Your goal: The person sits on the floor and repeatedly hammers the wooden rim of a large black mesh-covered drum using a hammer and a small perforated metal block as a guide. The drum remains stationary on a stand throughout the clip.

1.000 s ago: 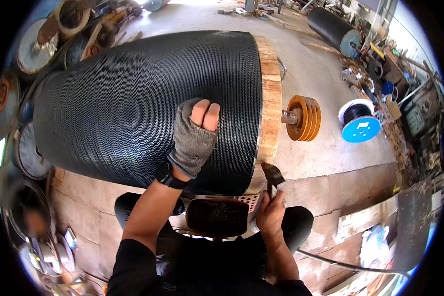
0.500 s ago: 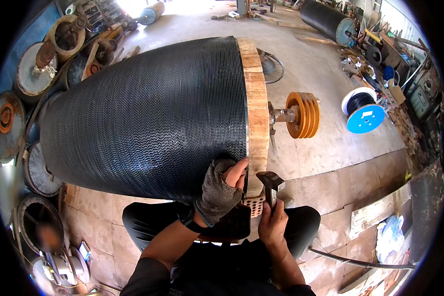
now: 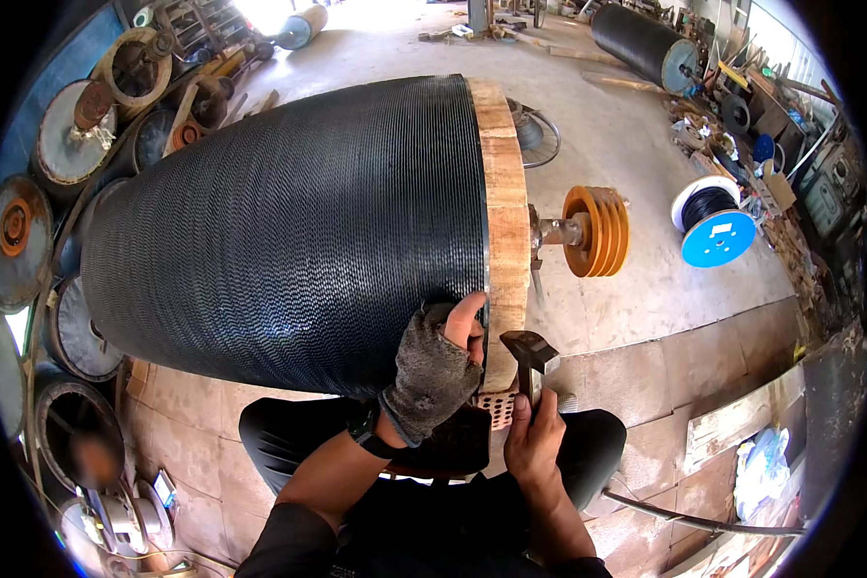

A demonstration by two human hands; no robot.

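Note:
A large drum (image 3: 289, 231) wound closely with black ridged strand lies across in front of me. A pale wooden ring (image 3: 506, 212) rims its right end. My left hand (image 3: 432, 358), in a dark grey fingerless glove, rests against the lower right of the winding. Its bare fingers are bent together at the seam beside the wood, one reaching up along the edge; whatever they pinch is hidden. My right hand (image 3: 535, 443) grips a hammer (image 3: 530, 358) by its handle. The hammer's head is up, just right of the wooden ring and apart from it.
An orange grooved pulley (image 3: 597, 231) sits on the drum's shaft at right. Beyond it stands a blue-and-white cable spool (image 3: 717, 237). Old round rollers (image 3: 17, 231) are stacked along the left. Another black roller (image 3: 645, 46) lies at the back right, near piled scrap.
The drum and the surroundings have shifted slightly in view. My left hand's raised finger has moved a little up along the seam. The hammer stays almost in place.

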